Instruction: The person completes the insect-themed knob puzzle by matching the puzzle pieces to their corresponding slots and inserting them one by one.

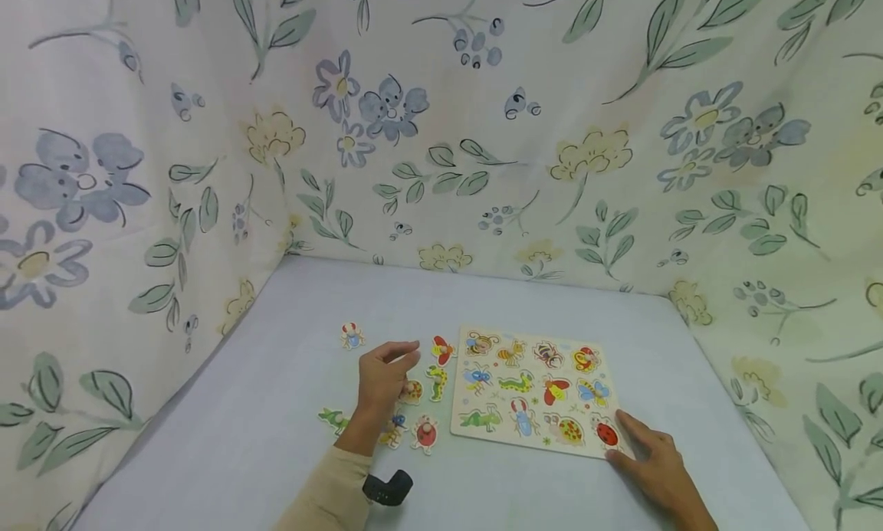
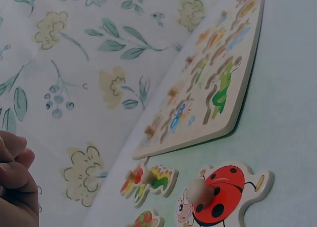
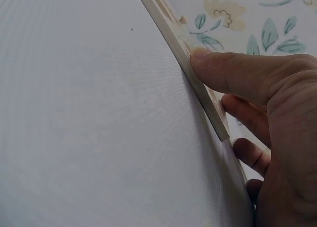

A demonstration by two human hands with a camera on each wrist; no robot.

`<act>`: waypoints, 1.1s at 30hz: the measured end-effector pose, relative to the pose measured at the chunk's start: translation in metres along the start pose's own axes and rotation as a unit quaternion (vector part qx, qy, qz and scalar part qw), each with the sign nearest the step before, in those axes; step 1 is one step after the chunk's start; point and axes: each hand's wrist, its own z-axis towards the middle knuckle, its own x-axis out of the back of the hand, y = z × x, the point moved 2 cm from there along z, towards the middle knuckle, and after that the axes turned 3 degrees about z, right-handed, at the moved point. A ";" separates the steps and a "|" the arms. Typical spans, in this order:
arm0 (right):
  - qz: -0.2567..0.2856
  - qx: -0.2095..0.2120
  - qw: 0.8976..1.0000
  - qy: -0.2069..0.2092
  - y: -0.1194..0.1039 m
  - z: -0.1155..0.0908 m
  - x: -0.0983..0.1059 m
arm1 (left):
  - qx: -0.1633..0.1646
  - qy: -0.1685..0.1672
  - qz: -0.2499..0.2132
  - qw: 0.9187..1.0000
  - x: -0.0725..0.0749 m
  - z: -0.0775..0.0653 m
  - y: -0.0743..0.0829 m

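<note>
A wooden peg puzzle board (image 1: 507,431) with insect pictures lies on the table. My right hand (image 1: 655,462) holds its near right corner; in the right wrist view the thumb (image 3: 228,73) lies along the board's edge (image 3: 173,54). My left hand (image 1: 386,378) hovers over loose pieces left of the board, fingers bent, nothing visible in them. Around it lie a ladybug piece (image 1: 426,434), a snail piece (image 1: 412,393), a caterpillar piece (image 1: 437,383), a red-winged insect piece (image 1: 442,351), a grasshopper piece (image 1: 334,418) and a partly hidden blue-headed insect piece (image 1: 394,431).
A beetle piece (image 1: 352,336) lies apart, beyond the left hand. Wooden knobs stand up from the board's far row in the left wrist view. A floral cloth (image 1: 455,132) hangs behind and beside the white table (image 1: 552,489). A black strap (image 1: 388,488) sits at the left wrist.
</note>
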 end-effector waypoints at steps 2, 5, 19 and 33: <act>0.003 0.008 1.000 0.007 0.001 0.000 0.001 | -0.005 -0.010 0.021 1.000 -0.009 0.008 -0.001; 0.000 0.022 1.000 0.017 0.003 0.000 0.000 | -0.012 -0.014 0.076 0.997 -0.024 0.023 -0.008; 0.002 -0.025 1.000 -0.011 0.001 -0.002 -0.012 | -0.003 -0.027 0.288 0.957 -0.042 0.056 -0.060; 0.006 -0.030 1.000 0.004 0.004 0.000 -0.008 | -0.050 -0.047 0.334 0.940 -0.055 0.065 -0.057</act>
